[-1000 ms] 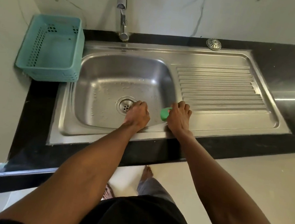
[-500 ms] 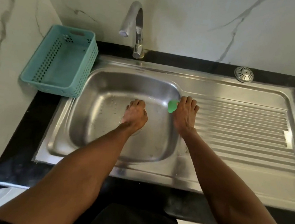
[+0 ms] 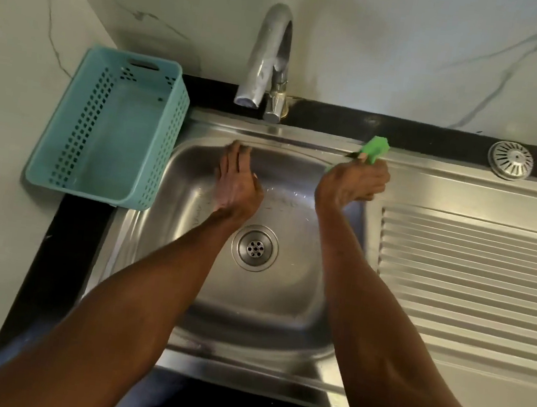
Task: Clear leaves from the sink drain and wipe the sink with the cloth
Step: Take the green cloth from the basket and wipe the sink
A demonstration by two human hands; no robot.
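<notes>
A stainless steel sink (image 3: 281, 306) fills the middle, with its round drain (image 3: 255, 247) bare and uncovered. My left hand (image 3: 237, 179) reaches to the basin's far wall, fingers stretched out and touching the steel under the tap. My right hand (image 3: 352, 183) is at the basin's far right corner, closed on a bright green cloth (image 3: 374, 148) that sticks out above my fingers onto the rim. Water drops glisten on the basin floor between my hands. I see no leaves in the basin.
A curved chrome tap (image 3: 270, 65) rises behind the basin. A teal perforated basket (image 3: 110, 130) stands on the black counter at the left. The ribbed draining board (image 3: 474, 282) lies to the right, with a round metal strainer (image 3: 510, 159) at its far edge.
Both hands have moved away from me, from near the drain to the basin's far side. The green cloth went with my right hand to the far right corner. The drain now shows.
</notes>
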